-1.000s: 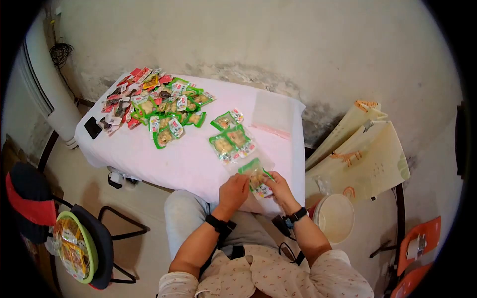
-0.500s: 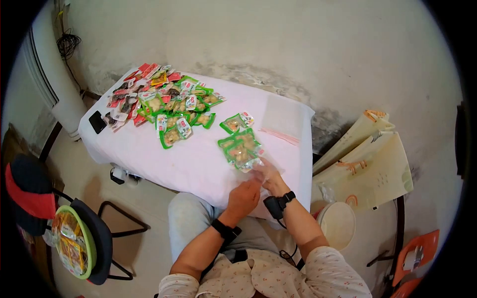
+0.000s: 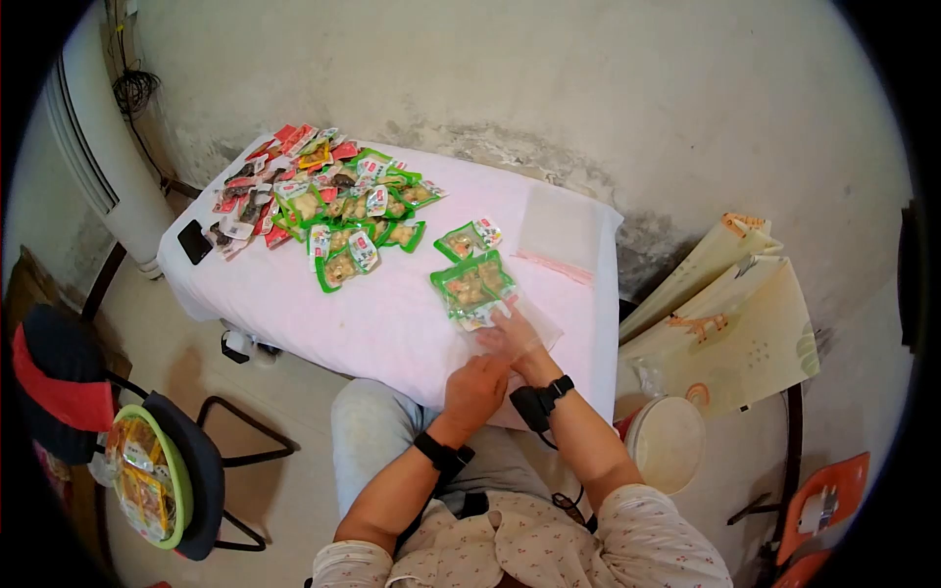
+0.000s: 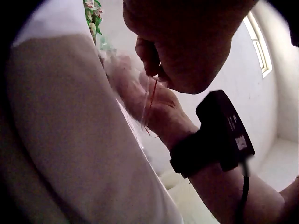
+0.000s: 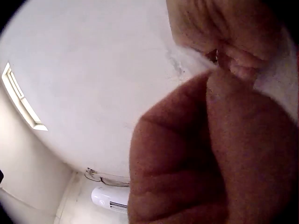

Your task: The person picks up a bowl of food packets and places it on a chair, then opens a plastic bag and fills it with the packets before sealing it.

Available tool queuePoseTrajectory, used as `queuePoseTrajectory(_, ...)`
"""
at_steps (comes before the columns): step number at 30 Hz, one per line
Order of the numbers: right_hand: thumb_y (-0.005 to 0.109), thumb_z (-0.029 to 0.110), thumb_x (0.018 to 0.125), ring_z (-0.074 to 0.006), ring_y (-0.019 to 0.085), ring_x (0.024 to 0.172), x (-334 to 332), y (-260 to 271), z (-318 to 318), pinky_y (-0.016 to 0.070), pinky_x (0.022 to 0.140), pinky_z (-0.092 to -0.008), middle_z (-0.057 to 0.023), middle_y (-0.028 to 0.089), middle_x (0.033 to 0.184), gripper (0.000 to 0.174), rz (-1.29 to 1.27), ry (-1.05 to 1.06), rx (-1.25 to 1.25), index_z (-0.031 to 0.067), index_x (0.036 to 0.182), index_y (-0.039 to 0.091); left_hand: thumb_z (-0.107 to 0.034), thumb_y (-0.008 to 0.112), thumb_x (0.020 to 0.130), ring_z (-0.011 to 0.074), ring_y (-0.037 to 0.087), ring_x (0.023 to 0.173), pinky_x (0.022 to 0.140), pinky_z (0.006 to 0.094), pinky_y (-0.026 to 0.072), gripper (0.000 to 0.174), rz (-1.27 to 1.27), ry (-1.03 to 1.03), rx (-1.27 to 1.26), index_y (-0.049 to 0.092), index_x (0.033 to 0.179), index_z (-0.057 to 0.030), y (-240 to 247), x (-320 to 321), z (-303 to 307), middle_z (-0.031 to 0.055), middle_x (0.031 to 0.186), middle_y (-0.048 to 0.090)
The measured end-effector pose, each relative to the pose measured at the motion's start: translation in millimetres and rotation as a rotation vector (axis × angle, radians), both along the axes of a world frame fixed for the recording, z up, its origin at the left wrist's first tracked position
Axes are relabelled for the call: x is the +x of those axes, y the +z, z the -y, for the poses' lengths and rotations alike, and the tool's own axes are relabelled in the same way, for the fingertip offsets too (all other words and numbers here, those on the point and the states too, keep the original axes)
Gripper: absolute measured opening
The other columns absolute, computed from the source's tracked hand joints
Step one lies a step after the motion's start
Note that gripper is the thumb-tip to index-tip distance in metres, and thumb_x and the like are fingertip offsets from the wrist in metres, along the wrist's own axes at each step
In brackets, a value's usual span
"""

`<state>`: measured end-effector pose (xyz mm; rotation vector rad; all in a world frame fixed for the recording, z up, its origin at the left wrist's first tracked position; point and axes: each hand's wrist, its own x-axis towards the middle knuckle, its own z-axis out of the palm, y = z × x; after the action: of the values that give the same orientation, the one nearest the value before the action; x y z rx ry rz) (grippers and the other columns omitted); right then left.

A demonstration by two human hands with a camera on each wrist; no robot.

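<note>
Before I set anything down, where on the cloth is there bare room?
The widest patch of cloth lies between the packet heap, the left hand and the near edge. A narrower gap separates the heap from the green-edged packets beyond the right hand. It is crowded at the far left, under the heap, and around both hands.

the head view is evenly lit with dark fisheye corners, while both wrist views look dim, grainy and soft

glossy plastic green packets point(image 3: 473, 284), matt pink cloth on the table point(image 3: 294, 294), rough plaster wall point(image 3: 549, 88), smooth dark phone point(image 3: 194, 242)
</note>
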<state>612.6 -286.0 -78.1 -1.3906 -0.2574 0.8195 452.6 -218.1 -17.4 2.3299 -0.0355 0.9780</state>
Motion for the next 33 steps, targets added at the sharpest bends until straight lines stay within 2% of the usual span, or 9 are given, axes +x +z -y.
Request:
queuePoseTrajectory(3, 0.057, 0.016, 0.090, -0.0166, 0.060, 0.091, -30, 29, 25, 0.0519, 0.075, -0.0312, -0.0115, 0.061, 0.101, 0.031, -0.104, -0.132, 0.277, 0.0052, 0.119, 0.054, -0.010, 0.064, 0.077, 0.0276, 0.057, 0.073, 0.060, 0.0365, 0.0488, 0.015, -0.053, 0.014, 0.003, 0.061, 0.091, -0.0080, 0, -4, -3, 0.0077, 0.079, 0.057)
queuePoseTrajectory(7, 0.058, 0.008, 0.087, -0.0172, 0.062, 0.082, -61, 59, 85, 0.0515, 0.069, -0.0287, -0.0107, 0.063, 0.094, 0.022, 0.503, -0.235, -0.192, 0.0007, 0.108, 0.056, -0.014, 0.068, 0.074, 0.0287, 0.056, 0.082, 0.065, 0.0384, 0.0482, 0.022, -0.105, -0.068, 0.034, 0.061, 0.093, -0.0073, 4, -8, -8, 0.0092, 0.086, 0.056)
queuePoseTrajectory(9, 0.059, 0.003, 0.082, -0.0247, 0.062, 0.086, -71, 80, 108, 0.0505, 0.074, -0.0305, -0.0162, 0.061, 0.097, 0.028, 0.986, -0.414, -0.479, 0.0003, 0.110, 0.054, -0.015, 0.069, 0.073, 0.0288, 0.055, 0.085, 0.068, 0.0391, 0.0476, 0.025, -0.164, -0.082, 0.071, 0.061, 0.095, -0.0071, -1, -11, -8, 0.0092, 0.089, 0.056)
queuePoseTrajectory(10, 0.059, -0.002, 0.075, -0.0328, 0.058, 0.093, -64, 78, 117, 0.0482, 0.080, -0.0348, -0.0186, 0.058, 0.101, 0.036, 1.222, -0.435, -0.432, 0.0014, 0.111, 0.055, -0.015, 0.069, 0.072, 0.0290, 0.054, 0.089, 0.072, 0.0397, 0.0471, 0.028, -0.224, -0.093, 0.108, 0.061, 0.098, -0.0069, -4, -13, -8, 0.0092, 0.093, 0.056)
queuePoseTrajectory(11, 0.059, -0.002, 0.075, -0.0328, 0.058, 0.093, -59, 80, 117, 0.0482, 0.080, -0.0348, -0.0186, 0.058, 0.101, 0.036, 1.216, -0.441, -0.433, 0.0014, 0.111, 0.055, -0.015, 0.069, 0.072, 0.0290, 0.054, 0.089, 0.072, 0.0397, 0.0471, 0.028, -0.229, -0.099, 0.112, 0.061, 0.098, -0.0069, -5, -14, -8, 0.0092, 0.093, 0.056)
queuePoseTrajectory(14, 0.052, -0.007, 0.071, -0.0345, 0.052, 0.095, -38, 74, 117, 0.0451, 0.080, -0.0399, -0.0158, 0.056, 0.099, 0.043, 1.649, -0.102, -0.473, 0.0024, 0.112, 0.056, -0.014, 0.068, 0.074, 0.0306, 0.053, 0.094, 0.077, 0.0410, 0.0466, 0.027, -0.294, -0.096, 0.131, 0.061, 0.099, -0.0067, -9, -18, -10, 0.0108, 0.095, 0.057)
queuePoseTrajectory(17, 0.052, -0.007, 0.071, -0.0323, 0.053, 0.089, -26, 52, 122, 0.0455, 0.077, -0.0390, -0.0146, 0.056, 0.093, 0.039, 1.591, 0.050, -0.490, 0.0022, 0.108, 0.059, -0.013, 0.066, 0.076, 0.0300, 0.054, 0.092, 0.076, 0.0398, 0.0473, 0.025, -0.231, -0.011, 0.172, 0.061, 0.100, -0.0064, -21, -27, -11, 0.0102, 0.094, 0.057)
queuePoseTrajectory(23, 0.057, 0.002, 0.073, -0.0296, 0.053, 0.081, -30, 47, 119, 0.0448, 0.072, -0.0383, -0.0116, 0.054, 0.080, 0.022, 1.640, -0.038, -0.449, 0.0019, 0.093, 0.063, -0.010, 0.061, 0.078, 0.0287, 0.054, 0.088, 0.070, 0.0379, 0.0482, 0.013, -0.178, 0.079, 0.253, 0.061, 0.091, -0.0064, -27, -35, -17, 0.0090, 0.086, 0.056)
queuePoseTrajectory(33, 0.064, 0.010, 0.078, -0.0296, 0.053, 0.078, -78, 131, 100, 0.0443, 0.068, -0.0399, -0.0109, 0.054, 0.076, 0.007, 1.633, -0.169, -0.196, 0.0040, 0.082, 0.064, -0.008, 0.057, 0.082, 0.0306, 0.057, 0.081, 0.068, 0.0395, 0.0475, 0.006, -0.035, 0.237, 0.114, 0.061, 0.086, -0.0061, 56, -71, -47, 0.0108, 0.084, 0.057)
